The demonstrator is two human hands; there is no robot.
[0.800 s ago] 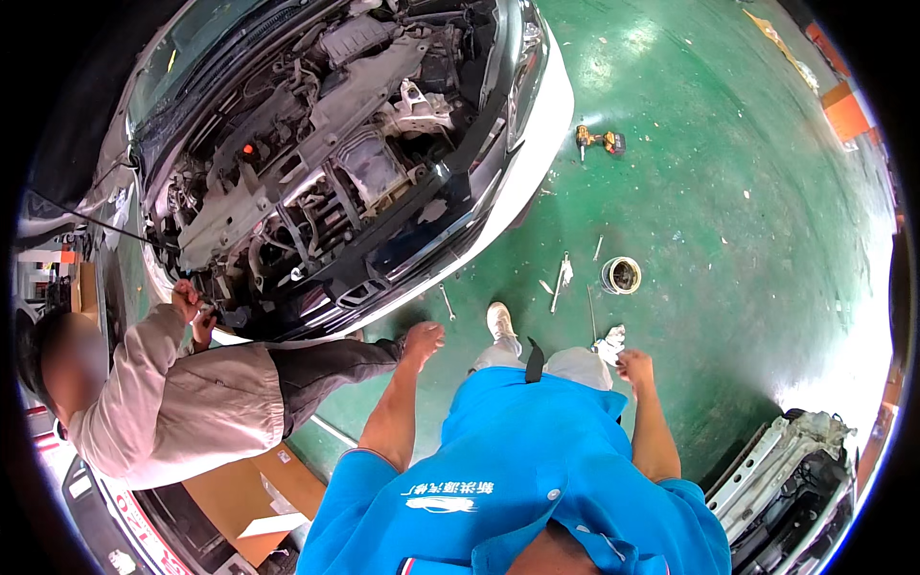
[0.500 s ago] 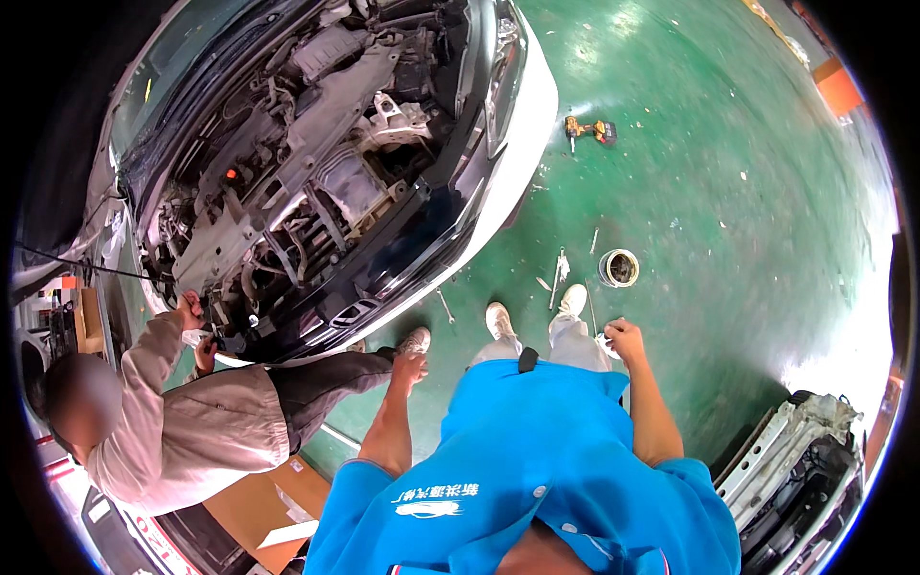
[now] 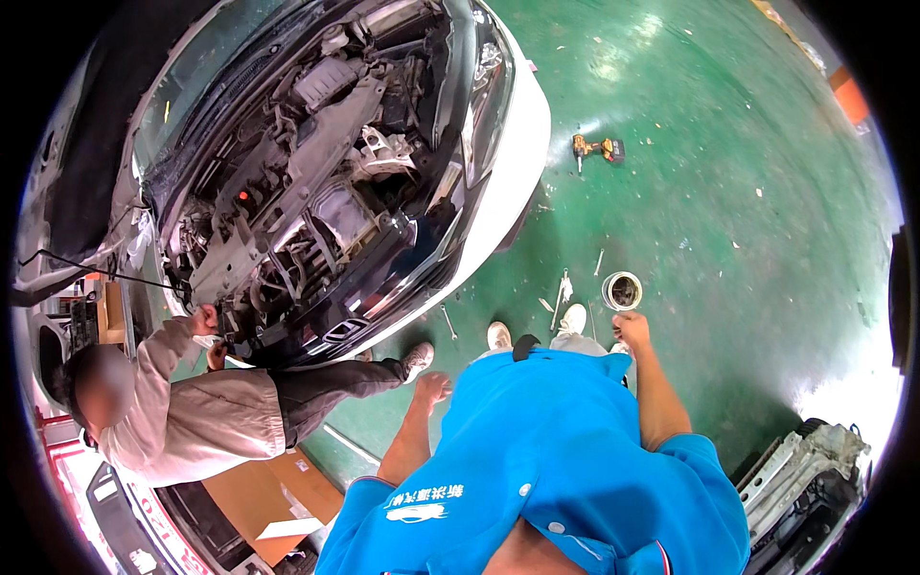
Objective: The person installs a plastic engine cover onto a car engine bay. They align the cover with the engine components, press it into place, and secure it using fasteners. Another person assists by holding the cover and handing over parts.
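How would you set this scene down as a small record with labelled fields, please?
Left hand: left hand loosely curled beside the body, nothing visibly held
Right hand: right hand curled near the bucket; contact or grip unclear
Container: round, pale bucket with dark contents, on the floor
Floor: green floor
Tools on floor: yellow-and-black power drill; wrench
Vehicle: white car, hood raised, engine bay exposed
Co-worker: person in a beige jacket, hands at the car's front corner
Lower left: opened cardboard box
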